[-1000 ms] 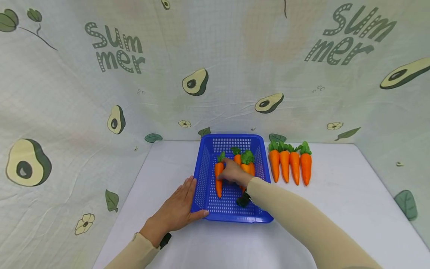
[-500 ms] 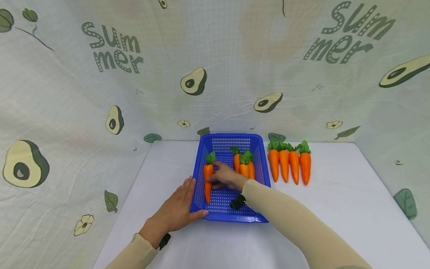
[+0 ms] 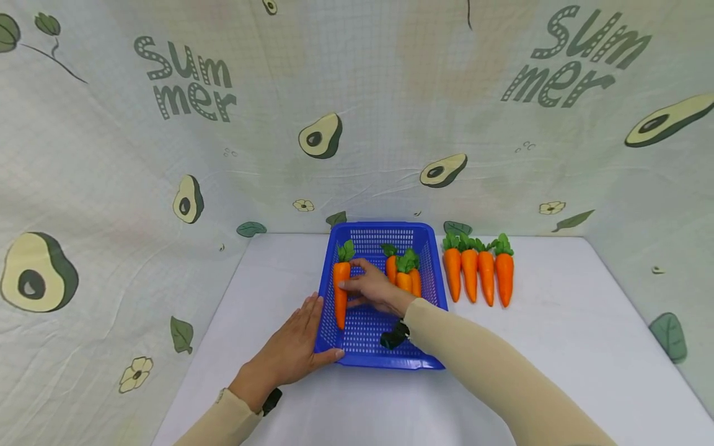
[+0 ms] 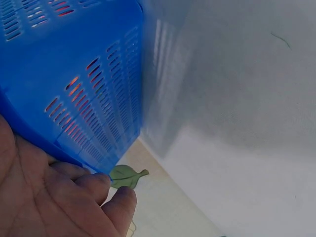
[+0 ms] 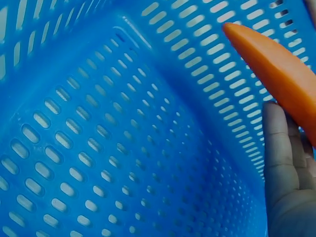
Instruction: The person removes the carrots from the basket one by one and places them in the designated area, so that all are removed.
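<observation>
My right hand (image 3: 372,286) reaches into the blue plastic basket (image 3: 385,361) and grips an orange carrot (image 3: 341,291) with green leaves. The carrot stands lengthwise along the basket's left wall, leaves toward the back. In the right wrist view the fingers (image 5: 279,148) lie against the carrot's (image 5: 276,64) underside, and its tip points out over the perforated floor. My left hand (image 3: 290,344) rests with extended fingers along the basket's left rim, thumb at the front-left corner. Several more carrots (image 3: 404,280) lie in the right part of the basket, partly hidden by my right arm.
To the right of the basket, several carrots (image 3: 487,275) lie in a row on the white table (image 3: 558,347), leaves toward the back. Behind the table hangs a cloth (image 3: 385,124) printed with avocados and lettering.
My right hand has carried the carrot leftward from the middle of the basket to its left wall, then slightly toward the back. My left hand has stayed on the rim.
</observation>
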A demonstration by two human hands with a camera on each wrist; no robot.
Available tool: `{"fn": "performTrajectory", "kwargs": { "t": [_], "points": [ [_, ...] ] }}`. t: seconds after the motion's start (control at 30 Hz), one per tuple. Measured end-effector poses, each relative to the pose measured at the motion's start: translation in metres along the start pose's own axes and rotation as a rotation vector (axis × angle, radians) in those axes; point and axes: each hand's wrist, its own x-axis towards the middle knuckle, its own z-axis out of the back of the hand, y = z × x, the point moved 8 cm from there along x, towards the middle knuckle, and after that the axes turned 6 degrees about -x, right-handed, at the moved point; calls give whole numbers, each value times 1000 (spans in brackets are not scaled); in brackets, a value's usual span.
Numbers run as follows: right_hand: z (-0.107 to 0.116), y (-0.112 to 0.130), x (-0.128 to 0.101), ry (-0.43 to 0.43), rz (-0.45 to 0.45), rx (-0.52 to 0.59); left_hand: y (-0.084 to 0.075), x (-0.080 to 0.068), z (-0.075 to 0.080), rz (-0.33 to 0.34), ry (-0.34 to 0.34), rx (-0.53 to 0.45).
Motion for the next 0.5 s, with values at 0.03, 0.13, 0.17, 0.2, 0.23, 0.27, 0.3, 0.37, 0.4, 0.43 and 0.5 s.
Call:
{"fn": "performTrajectory", "kwargs": {
  "t": [0.03,0.13,0.17,0.2,0.23,0.27,0.3,0.37,0.4,0.43,0.5],
  "points": [
    [1,1,-1,-4,7,3,0,0,0,0,-1,0],
    [6,6,-2,-20,26,14,0,0,0,3,-4,-6],
    [7,7,-3,-23,32,14,0,0,0,7,-2,-8],
    [9,8,-3,-25,37,13,1,0,0,11,-1,-8],
    [10,10,-4,-26,43,10,1,0,0,15,0,-10],
    [11,11,-5,-28,45,13,1,-1,0,20,1,-13],
    [13,12,-6,-30,48,15,1,-1,0,24,3,-13],
    [15,14,-7,-29,54,22,1,-1,0,31,3,-9],
    [16,14,-8,-29,52,31,1,-1,0,34,2,-8],
    [17,15,-9,-29,53,37,1,0,0,35,0,-8],
    [19,17,-11,-26,59,42,1,0,0,38,-1,-5]
  ]
}}
